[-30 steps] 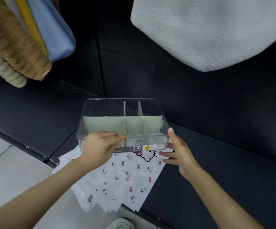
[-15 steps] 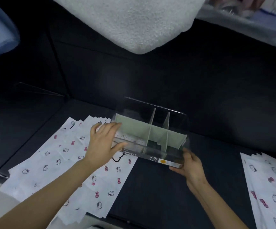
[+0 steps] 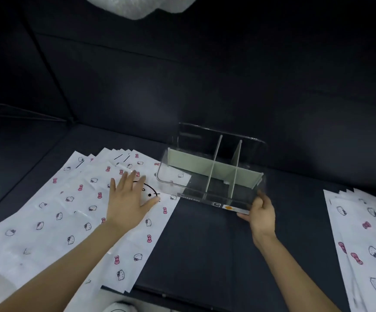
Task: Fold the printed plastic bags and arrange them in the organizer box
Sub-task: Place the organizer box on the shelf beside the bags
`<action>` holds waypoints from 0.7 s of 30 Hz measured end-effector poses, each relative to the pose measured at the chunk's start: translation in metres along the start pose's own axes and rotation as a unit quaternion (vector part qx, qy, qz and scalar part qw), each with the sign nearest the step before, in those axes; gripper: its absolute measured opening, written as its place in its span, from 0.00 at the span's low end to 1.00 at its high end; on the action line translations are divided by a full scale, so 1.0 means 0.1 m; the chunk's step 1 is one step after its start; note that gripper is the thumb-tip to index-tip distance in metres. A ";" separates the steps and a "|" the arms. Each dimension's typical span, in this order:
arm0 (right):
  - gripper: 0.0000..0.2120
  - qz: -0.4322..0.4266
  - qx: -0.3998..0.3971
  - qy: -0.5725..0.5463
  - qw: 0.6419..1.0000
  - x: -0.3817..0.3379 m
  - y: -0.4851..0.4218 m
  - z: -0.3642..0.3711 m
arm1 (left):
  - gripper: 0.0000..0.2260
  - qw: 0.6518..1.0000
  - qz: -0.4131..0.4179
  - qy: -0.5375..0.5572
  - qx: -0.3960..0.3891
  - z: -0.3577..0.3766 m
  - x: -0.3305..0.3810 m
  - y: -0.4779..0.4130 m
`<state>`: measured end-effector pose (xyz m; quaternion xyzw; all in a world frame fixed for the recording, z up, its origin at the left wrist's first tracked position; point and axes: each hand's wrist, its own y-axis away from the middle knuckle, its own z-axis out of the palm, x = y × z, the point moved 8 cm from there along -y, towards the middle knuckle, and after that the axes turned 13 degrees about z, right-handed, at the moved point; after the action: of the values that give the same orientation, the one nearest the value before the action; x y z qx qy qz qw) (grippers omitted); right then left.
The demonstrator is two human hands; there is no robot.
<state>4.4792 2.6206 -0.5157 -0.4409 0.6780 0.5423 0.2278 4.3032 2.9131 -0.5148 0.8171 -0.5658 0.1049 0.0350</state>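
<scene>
Bags first: a fanned stack of printed plastic bags [image 3: 70, 212] lay flat at the near left of the dark cushion [image 3: 205, 248], long axis running from near left to far right, none folded yet. Left hand [image 3: 130, 199] rested palm down on the top bag near the stack's far end, fingers straight and spread, gripping nothing. Right hand [image 3: 261, 210] sat further right, fingers and thumb curled round the near right corner of the clear organizer box [image 3: 211, 172]. Box stood just right of the left hand, long side running left to right, grey-green dividers upright, compartments empty. Its left corner overlapped the stack's far right corner; whether it pressed on the bags or was held off them could not be told. Second stack of bags [image 3: 367, 233] lay well apart at the right edge. Judgement: left hand was nearer the top bag, which probably had to slide toward the near left, away from the box, to come free. White fleece [image 3: 137, 7] hung at the top.
</scene>
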 end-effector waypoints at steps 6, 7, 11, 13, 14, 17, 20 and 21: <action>0.20 -0.099 0.131 0.253 0.953 -0.19 -0.03 0.13 | 0.41 0.998 0.022 -0.059 -0.020 0.03 -0.20 0.51; 0.20 -0.110 0.134 0.264 0.949 -0.20 -0.04 0.17 | 0.40 0.997 0.029 -0.065 -0.025 0.02 -0.20 0.58; 0.21 -0.122 0.082 0.274 0.950 -0.20 -0.07 0.39 | 0.40 0.994 0.027 -0.083 -0.070 0.10 -0.22 0.75; 0.24 -0.118 0.046 0.300 0.945 -0.18 -0.07 0.49 | 0.39 0.991 0.028 -0.090 -0.096 0.17 -0.27 0.79; 0.26 -0.120 0.046 0.313 0.941 -0.17 -0.06 0.51 | 0.38 0.991 0.028 -0.085 -0.101 0.19 -0.31 0.80; 0.28 -0.163 0.139 0.328 0.920 -0.19 0.13 0.39 | 0.35 0.995 0.034 -0.052 -0.074 0.13 -0.41 0.81; 0.29 -0.246 0.201 0.316 0.894 -0.26 0.50 0.30 | 0.33 0.999 0.043 -0.016 0.018 -0.07 -0.47 0.83; 0.30 -0.271 0.192 0.313 0.890 -0.27 0.62 0.31 | 0.33 0.998 0.047 -0.013 0.037 -0.13 -0.51 0.84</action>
<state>4.4351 2.6609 -0.4709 -0.7018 0.6593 0.1528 0.2223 4.2059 2.9318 -0.5184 0.7917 -0.5997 0.1164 -0.0077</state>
